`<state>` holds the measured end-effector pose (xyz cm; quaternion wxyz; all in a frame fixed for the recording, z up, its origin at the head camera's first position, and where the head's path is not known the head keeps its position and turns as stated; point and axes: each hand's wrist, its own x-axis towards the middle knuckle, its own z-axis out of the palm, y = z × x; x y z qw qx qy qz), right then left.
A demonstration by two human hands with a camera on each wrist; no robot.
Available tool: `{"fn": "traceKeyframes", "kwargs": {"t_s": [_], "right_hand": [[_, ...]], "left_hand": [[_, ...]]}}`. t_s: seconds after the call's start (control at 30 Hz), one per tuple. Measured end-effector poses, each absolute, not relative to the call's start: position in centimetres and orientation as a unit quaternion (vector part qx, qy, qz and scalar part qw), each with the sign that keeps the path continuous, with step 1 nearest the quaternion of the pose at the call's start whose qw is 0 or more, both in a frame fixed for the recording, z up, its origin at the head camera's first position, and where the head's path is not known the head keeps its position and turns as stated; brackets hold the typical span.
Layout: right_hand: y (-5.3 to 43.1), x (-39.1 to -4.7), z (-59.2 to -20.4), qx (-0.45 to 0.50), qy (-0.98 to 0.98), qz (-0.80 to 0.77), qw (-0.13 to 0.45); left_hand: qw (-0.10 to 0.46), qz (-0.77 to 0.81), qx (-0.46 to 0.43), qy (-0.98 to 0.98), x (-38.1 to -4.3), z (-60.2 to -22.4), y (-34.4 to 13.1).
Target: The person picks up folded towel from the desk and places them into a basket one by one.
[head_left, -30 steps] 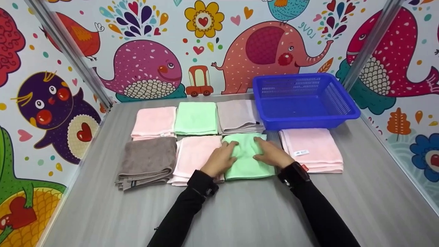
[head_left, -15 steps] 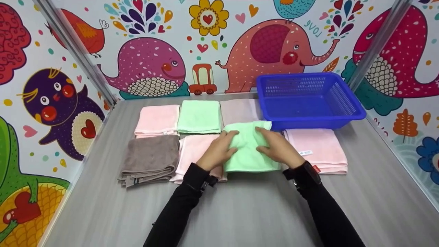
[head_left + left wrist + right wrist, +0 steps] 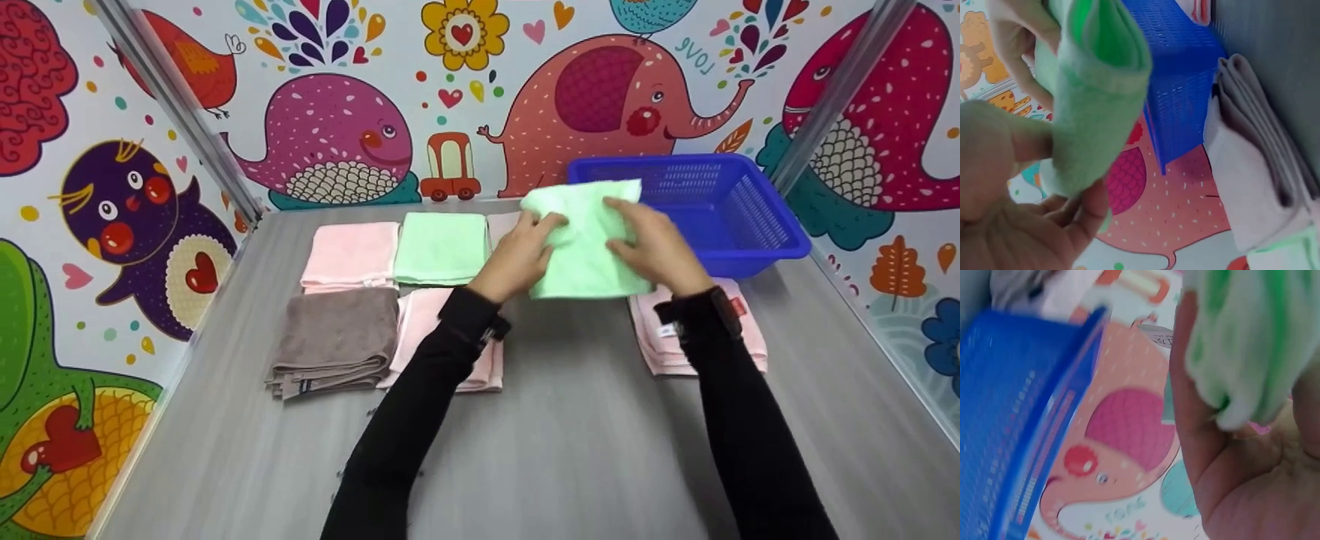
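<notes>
A folded light-green towel (image 3: 581, 255) is held up off the table between both hands, in front of the blue basket's left part. My left hand (image 3: 517, 255) pinches its left side, thumb on one face and fingers on the other, as the left wrist view shows on the green towel (image 3: 1095, 112). On the opposite side my right hand (image 3: 660, 244) grips the towel's right edge. Its folded layers show in the right wrist view, where the green towel (image 3: 1247, 343) lies between thumb and fingers. The blue plastic basket (image 3: 750, 262) stands right behind the towel, partly covered by it.
Left on the table (image 3: 570, 450) lie folded towels: pink (image 3: 352, 251), green (image 3: 442, 247), brown (image 3: 337, 330) and another pink one (image 3: 427, 322). A greyish-pink towel (image 3: 502, 225) is mostly hidden behind the left hand. One more pink towel (image 3: 652, 345) lies under the right forearm.
Both hands have lifted the green towel from the front row and carried it up, away from the body and slightly right, to the basket's front left. Bare table shows where it lay.
</notes>
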<state>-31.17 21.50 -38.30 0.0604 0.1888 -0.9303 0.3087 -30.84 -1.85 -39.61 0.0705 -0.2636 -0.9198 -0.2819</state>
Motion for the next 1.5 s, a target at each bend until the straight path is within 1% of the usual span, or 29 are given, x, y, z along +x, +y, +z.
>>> {"fn": "traceKeyframes", "kwargs": {"t_s": [0.2, 0.3, 0.5, 0.63, 0.7, 0.87, 0.97, 1.13, 1.33, 1.5], "right_hand": [[24.8, -34.6, -36.5, 0.129, -0.944, 0.299, 0.044], [26.2, -36.4, -36.4, 0.108, -0.948, 0.293, 0.057], [28.5, -39.1, -38.8, 0.066, -0.951, 0.288, 0.091], [29.9, -39.5, -40.4, 0.055, -0.95, 0.287, 0.115], [30.4, -39.6, -41.1, 0.062, -0.949, 0.286, 0.113], [30.6, -40.2, -42.5, 0.092, -0.952, 0.285, 0.062], [30.6, -40.6, -43.2, 0.105, -0.951, 0.287, 0.031], [30.8, -41.0, -43.8, 0.115, -0.955, 0.273, -0.005], [30.6, -41.0, -43.3, 0.091, -0.965, 0.235, -0.073], [30.1, -40.9, -43.1, 0.061, -0.97, 0.178, -0.152]], "left_hand": [[0.1, -0.276, -0.251, -0.922, -34.9, -38.5, 2.8], [0.109, -0.271, -0.24, -0.926, -36.6, -38.9, 4.9], [0.084, -0.244, -0.228, -0.939, -38.2, -40.5, 8.3], [0.071, -0.209, -0.225, -0.949, -38.7, -41.4, 10.1], [0.063, -0.182, -0.221, -0.956, -38.9, -41.9, 10.5], [0.061, -0.106, -0.228, -0.966, -39.2, -43.4, 10.5], [0.053, -0.069, -0.233, -0.969, -39.0, -43.5, 10.7], [0.006, -0.004, -0.228, -0.974, -38.9, -42.9, 11.1], [-0.042, 0.016, -0.191, -0.981, -38.8, -42.9, 11.3], [-0.055, 0.034, -0.181, -0.981, -38.6, -43.1, 10.9]]}}
